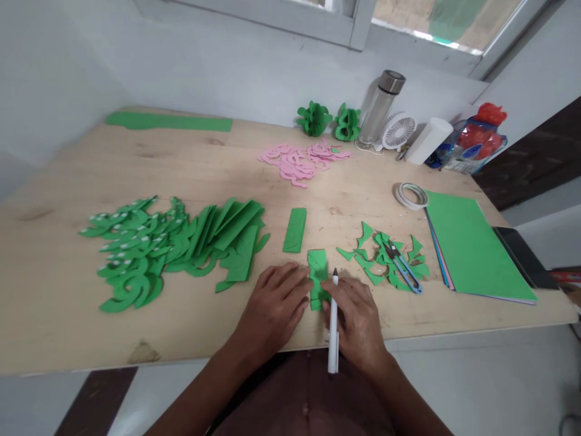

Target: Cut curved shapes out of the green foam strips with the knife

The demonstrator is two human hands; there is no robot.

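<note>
Papercraft workspace; whether in a home or an office cannot be told. A wooden table [218, 166] stands against a white wall [190, 66] beneath a window [363, 24]. Coloured paper sheets [476, 248] near the right edge and pink cut-outs [297, 162] toward the far edge indicate craftwork; a bottle [379, 112] and small fan [398, 131] at that edge are personal articles.

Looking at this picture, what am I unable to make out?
Head view, green paper strip: partly covered by the left hand and right hand.
Head view, dark flat object: partly hidden by the green sheet.
Head view, blue label on the plastic bag: too small and blurred to read.
Head view, window: cut off by the top edge.
</note>
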